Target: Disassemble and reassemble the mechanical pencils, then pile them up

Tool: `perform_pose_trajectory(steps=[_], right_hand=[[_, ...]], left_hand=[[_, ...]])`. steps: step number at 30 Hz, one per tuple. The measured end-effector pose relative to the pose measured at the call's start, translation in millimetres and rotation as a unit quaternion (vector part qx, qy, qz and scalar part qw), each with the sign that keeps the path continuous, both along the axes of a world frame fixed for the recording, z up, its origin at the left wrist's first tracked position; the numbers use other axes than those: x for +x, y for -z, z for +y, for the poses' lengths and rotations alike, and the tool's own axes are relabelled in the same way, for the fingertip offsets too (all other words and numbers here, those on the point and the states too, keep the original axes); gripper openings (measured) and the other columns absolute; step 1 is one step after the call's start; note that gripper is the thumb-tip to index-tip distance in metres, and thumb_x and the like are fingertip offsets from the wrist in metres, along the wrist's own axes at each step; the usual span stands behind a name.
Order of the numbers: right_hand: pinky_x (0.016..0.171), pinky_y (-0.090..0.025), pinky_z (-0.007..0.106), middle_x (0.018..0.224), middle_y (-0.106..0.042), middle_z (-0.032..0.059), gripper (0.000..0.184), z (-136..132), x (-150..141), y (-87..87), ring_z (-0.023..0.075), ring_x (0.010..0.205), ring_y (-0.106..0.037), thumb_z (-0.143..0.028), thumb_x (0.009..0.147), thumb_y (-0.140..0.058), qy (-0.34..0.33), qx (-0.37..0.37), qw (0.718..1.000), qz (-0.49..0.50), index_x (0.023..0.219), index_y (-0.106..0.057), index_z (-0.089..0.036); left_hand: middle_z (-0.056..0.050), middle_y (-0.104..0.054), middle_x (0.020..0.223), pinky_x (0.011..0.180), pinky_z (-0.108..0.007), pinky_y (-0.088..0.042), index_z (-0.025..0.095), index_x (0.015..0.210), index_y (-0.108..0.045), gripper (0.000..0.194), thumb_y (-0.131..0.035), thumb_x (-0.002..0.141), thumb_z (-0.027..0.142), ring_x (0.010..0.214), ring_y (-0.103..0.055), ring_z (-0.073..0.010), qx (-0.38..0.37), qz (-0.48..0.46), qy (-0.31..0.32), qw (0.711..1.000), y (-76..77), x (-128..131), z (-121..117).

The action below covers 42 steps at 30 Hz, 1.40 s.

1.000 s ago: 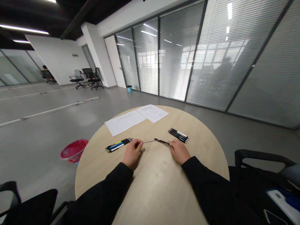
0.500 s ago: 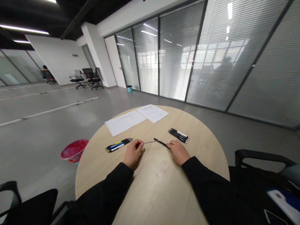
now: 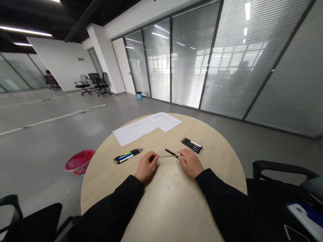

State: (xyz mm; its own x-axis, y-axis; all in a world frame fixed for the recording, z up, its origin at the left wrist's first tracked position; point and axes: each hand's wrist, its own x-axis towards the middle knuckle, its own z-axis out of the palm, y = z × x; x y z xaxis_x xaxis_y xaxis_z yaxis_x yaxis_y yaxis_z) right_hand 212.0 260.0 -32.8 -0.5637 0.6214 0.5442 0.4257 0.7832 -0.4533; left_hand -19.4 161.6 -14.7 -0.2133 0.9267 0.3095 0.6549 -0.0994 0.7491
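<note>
Rod (image 3: 167, 156), thin, dark and straight, lies roughly level in the space between the two hands, above the middle of the round, pale wood-grain table (image 3: 171, 193). Its near-left end is pinched between the thumb and fingers of the bare left hand (image 3: 147, 165), which is curled. Its other end meets the fingertips of the bare right hand (image 3: 190, 162), whose thumb and forefinger stand about that end; whether they grip it or merely touch it cannot be told. A slim black pen barrel (image 3: 170, 152) slants from beyond the rod toward the right fingertips, its nearer end hidden there; whether the right hand holds it cannot be told. Both forearms wear black sleeves (image 3: 113, 205).

Flanking the hands are two sets of pens: on the left, a bundle of black, yellow, blue and white pens (image 3: 128, 156), lying side by side just beyond the left hand; on the right, a row of mostly black pens with one white barrel (image 3: 192, 145), just beyond the right hand. Toward the table's far edge lie a broad white sheet (image 3: 135, 131) and, adjoining its right end, a smaller printed sheet (image 3: 165, 121). On the floor to the left stands a red round basket (image 3: 78, 162).
</note>
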Motion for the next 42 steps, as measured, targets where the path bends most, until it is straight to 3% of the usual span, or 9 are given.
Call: perform_pose_trajectory(steps=[6, 20, 27, 36, 42], right_hand=[[0.079, -0.043, 0.033, 0.085, -0.065, 0.0064, 0.012, -2, 0, -1.8, 0.0212, 0.083, -0.056, -0.015, 0.092, -0.054, -0.021, 0.002, 1.000, 0.002, 0.085, -0.063, -0.018], [0.084, -0.042, 0.032, 0.090, -0.062, 0.0062, 0.013, 0, 3, -1.9, 0.0201, 0.089, -0.055, -0.012, 0.089, -0.054, 0.029, 0.007, 0.999, -0.025, 0.083, -0.064, -0.018], [0.084, -0.041, 0.032, 0.088, -0.059, 0.0066, 0.012, 0, 2, -0.7, 0.0206, 0.089, -0.053, -0.012, 0.085, -0.058, 0.076, 0.003, 0.995, -0.064, 0.076, -0.063, -0.018], [0.081, -0.041, 0.032, 0.083, -0.059, 0.0067, 0.013, -12, -7, 3.5, 0.0213, 0.089, -0.052, -0.013, 0.083, -0.060, 0.081, 0.016, 0.989, -0.125, 0.071, -0.063, -0.017], [0.078, -0.041, 0.032, 0.084, -0.060, 0.0078, 0.012, -21, -12, 2.7, 0.0218, 0.088, -0.053, -0.016, 0.083, -0.061, 0.071, 0.018, 0.985, -0.157, 0.072, -0.063, -0.017]], left_hand=[[-0.004, -0.063, 0.075, 0.065, -0.028, -0.045, 0.018, 0.079, -0.062, 0.023, -0.055, 0.087, 0.037, 0.069, -0.057, -0.0170, 0.007, -0.008, 0.018, 1.000, -3.1, 5, -1], [-0.003, -0.061, 0.071, 0.064, -0.029, -0.045, 0.018, 0.079, -0.061, 0.024, -0.053, 0.087, 0.039, 0.066, -0.056, -0.0175, -0.006, -0.010, -0.016, 1.000, -7.3, -4, -1], [-0.005, -0.064, 0.074, 0.065, -0.031, -0.044, 0.018, 0.076, -0.063, 0.020, -0.052, 0.084, 0.032, 0.068, -0.056, -0.0190, -0.005, 0.079, -0.071, 0.994, -3.3, -16, 5], [-0.006, -0.062, 0.078, 0.071, -0.033, -0.042, 0.019, 0.075, -0.059, 0.013, -0.051, 0.084, 0.022, 0.074, -0.057, -0.0212, -0.033, 0.192, -0.030, 0.980, 7.0, -20, 13], [-0.006, -0.060, 0.078, 0.071, -0.033, -0.042, 0.019, 0.075, -0.058, 0.011, -0.052, 0.084, 0.021, 0.076, -0.057, -0.0220, -0.034, 0.218, -0.022, 0.975, 8.1, -19, 13]])
